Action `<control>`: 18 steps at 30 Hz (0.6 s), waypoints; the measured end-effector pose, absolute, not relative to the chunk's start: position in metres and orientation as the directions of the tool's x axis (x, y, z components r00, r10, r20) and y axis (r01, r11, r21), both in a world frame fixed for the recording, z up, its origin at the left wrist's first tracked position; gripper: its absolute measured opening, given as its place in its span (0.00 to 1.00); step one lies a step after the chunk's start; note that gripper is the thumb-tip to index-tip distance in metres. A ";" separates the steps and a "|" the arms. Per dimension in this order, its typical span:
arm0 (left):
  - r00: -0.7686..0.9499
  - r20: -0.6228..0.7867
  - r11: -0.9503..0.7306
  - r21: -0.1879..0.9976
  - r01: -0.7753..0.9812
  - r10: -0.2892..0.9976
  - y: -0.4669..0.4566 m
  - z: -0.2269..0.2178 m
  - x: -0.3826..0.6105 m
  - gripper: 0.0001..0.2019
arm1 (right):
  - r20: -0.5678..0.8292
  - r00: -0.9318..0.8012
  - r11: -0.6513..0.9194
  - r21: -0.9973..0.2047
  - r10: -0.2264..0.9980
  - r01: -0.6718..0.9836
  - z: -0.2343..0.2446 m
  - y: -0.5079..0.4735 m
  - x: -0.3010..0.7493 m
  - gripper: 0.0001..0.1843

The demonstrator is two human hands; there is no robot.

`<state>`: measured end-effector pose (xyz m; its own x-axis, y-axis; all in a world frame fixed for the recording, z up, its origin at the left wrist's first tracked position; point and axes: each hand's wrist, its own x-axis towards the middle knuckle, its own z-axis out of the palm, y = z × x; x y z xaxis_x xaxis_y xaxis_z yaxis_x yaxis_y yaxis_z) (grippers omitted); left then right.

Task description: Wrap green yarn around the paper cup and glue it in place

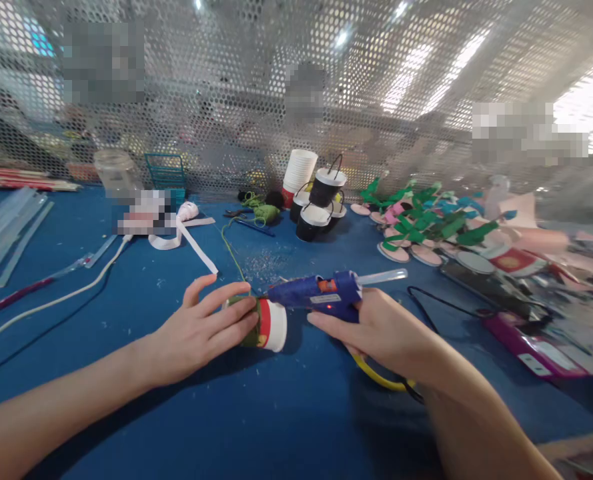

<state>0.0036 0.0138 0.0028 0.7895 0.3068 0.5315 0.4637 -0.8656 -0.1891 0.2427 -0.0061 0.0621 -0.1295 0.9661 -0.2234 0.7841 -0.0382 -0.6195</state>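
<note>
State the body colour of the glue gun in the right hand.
The glue gun has a dark purplish-blue body, best seen in the head view.

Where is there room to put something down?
The biggest bare patch of blue table lies between the left arm and right arm, in front of the cup. A smaller one lies between the white cord and the left hand. The right is crowded with green leaves and a purple power strip, the back with black buckets.

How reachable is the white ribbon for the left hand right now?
Probably yes: the white ribbon ends just beyond the left hand, with nothing visible between. That hand is on the cup, though, so it would likely have to let go first.
</note>
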 end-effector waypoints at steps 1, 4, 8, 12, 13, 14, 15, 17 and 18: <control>0.790 0.531 -0.864 -0.193 0.465 0.307 0.014 0.003 0.004 0.11 | -0.235 -0.121 -0.051 -0.614 0.965 0.788 0.062 -0.005 0.242 0.24; 0.793 0.526 -0.862 -0.200 0.466 0.306 0.014 0.002 0.004 0.11 | -0.250 -0.125 -0.060 -0.621 0.960 0.782 0.062 -0.002 0.241 0.25; 0.793 0.534 -0.864 -0.209 0.459 0.292 0.015 0.001 0.003 0.12 | -0.257 -0.165 -0.049 -0.662 0.952 0.747 0.060 0.001 0.242 0.24; 0.785 0.541 -0.862 -0.195 0.467 0.302 0.015 0.000 0.002 0.11 | -0.239 -0.224 -0.029 -0.743 0.945 0.669 0.055 0.006 0.246 0.22; 0.782 0.543 -0.863 -0.190 0.469 0.306 0.016 -0.001 0.002 0.11 | -0.222 -0.225 -0.034 -0.778 0.949 0.628 0.054 0.008 0.247 0.19; 0.780 0.543 -0.863 -0.183 0.471 0.311 0.016 -0.001 0.001 0.12 | -0.197 -0.216 -0.037 -0.815 0.956 0.578 0.052 0.011 0.248 0.16; 0.778 0.547 -0.864 -0.181 0.470 0.309 0.016 -0.001 0.001 0.11 | -0.165 -0.188 -0.041 -0.847 0.968 0.530 0.050 0.014 0.250 0.14; 0.770 0.556 -0.864 -0.170 0.473 0.313 0.016 -0.002 0.002 0.11 | -0.081 -0.085 -0.032 -0.880 0.993 0.474 0.048 0.024 0.253 0.11; 0.767 0.562 -0.866 -0.167 0.471 0.309 0.017 -0.002 0.002 0.11 | -0.044 -0.024 -0.027 -0.877 0.999 0.481 0.047 0.030 0.254 0.10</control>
